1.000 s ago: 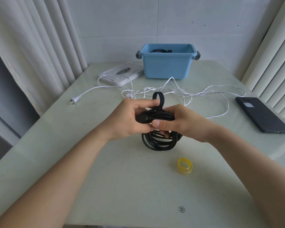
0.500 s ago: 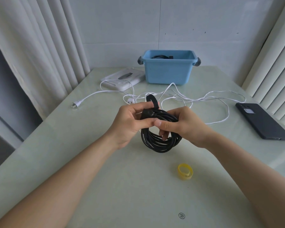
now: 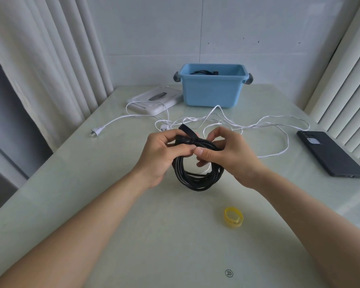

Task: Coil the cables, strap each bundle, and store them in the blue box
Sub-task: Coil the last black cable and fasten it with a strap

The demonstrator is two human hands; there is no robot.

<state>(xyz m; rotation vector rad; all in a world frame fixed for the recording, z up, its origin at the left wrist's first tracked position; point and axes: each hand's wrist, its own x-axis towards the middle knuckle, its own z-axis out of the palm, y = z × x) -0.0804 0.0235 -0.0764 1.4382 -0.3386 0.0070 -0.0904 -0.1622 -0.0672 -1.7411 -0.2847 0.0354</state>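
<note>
Where the black strap [image 3: 188,133] stood looped upright, it now slants across the black coil [image 3: 196,180] that the left hand [image 3: 160,155] and right hand [image 3: 232,155] pinch over the table [image 3: 87,204], so strapping looks nearly done, the blue box [image 3: 212,93] waiting behind.

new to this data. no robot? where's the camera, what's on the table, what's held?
No robot here: a person works bare-handed, and all three pictures come from one camera worn on the head, looking down; the last is the current one. The left hand and right hand both grip a coiled black cable, with a black strap sticking up at its top. On the table lie a loose white cable, a rolled yellow strap, a dark phone and a flat white case. The blue box at the back holds something black.
</note>
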